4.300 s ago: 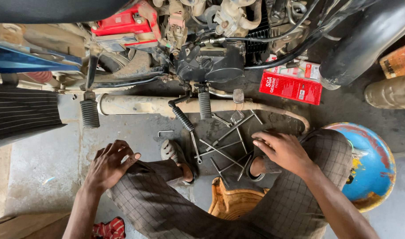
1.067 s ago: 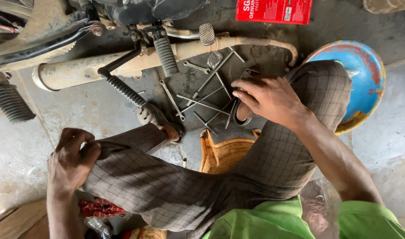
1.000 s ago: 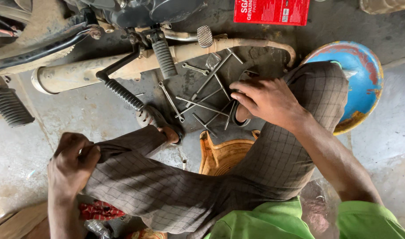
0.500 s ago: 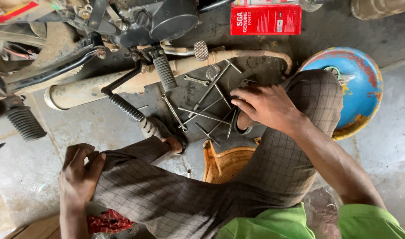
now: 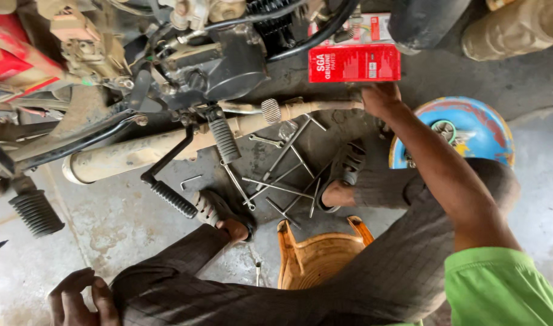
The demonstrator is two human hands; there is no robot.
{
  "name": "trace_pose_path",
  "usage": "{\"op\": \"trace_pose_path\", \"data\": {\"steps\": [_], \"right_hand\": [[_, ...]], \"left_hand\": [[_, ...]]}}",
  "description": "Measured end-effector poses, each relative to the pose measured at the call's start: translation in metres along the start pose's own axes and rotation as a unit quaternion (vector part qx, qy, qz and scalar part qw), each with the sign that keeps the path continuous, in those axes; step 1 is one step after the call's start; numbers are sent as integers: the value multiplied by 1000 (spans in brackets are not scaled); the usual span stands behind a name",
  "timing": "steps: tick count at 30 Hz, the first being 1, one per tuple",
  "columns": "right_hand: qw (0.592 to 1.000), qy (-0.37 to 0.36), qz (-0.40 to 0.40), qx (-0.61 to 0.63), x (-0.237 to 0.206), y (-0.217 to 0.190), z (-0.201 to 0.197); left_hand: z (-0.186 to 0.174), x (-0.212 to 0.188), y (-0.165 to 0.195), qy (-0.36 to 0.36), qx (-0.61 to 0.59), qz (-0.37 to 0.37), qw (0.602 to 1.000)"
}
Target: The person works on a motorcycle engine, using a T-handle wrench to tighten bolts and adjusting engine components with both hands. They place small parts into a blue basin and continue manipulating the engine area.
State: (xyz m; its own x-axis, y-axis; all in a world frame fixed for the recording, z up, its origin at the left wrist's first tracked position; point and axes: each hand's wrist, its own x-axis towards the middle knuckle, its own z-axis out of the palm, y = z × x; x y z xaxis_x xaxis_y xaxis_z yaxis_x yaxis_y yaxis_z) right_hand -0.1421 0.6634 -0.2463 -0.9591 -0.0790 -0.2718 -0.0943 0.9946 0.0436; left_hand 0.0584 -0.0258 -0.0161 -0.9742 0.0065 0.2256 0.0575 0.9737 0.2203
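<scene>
1. Red box (image 5: 354,63) lies on the concrete floor (image 5: 107,223) by the motorcycle engine (image 5: 228,60); our right hand (image 5: 380,98) reaches just below it, at the thin end of the exhaust pipe (image 5: 167,145). We cannot tell whether its fingers grip anything.
2. Our left hand (image 5: 83,299) rests on our left knee, fingers loosely curled, holding nothing.
3. Our hands are well apart.
4. Steel rods (image 5: 282,181) lie scattered between our sandalled feet, near the orange stool (image 5: 315,256).
</scene>
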Motion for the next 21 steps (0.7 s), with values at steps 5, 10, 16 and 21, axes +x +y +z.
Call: {"op": "trace_pose_path", "data": {"steps": [5,10,16,21], "right_hand": [[988,-103,-113,5,-13,-60,53],[912,-175,-124,349,-23,-175,38],[561,-211,34,800,20,-328,-32],[606,-171,40,776,13,-335,-49]], "left_hand": [[-13,-6,-3,-15,-4,-13,1000],[-14,-6,4,-16,-9,-13,1000],[-4,7,8,38,-21,35,998],[-5,-2,3,47,-46,-2,998]]}}
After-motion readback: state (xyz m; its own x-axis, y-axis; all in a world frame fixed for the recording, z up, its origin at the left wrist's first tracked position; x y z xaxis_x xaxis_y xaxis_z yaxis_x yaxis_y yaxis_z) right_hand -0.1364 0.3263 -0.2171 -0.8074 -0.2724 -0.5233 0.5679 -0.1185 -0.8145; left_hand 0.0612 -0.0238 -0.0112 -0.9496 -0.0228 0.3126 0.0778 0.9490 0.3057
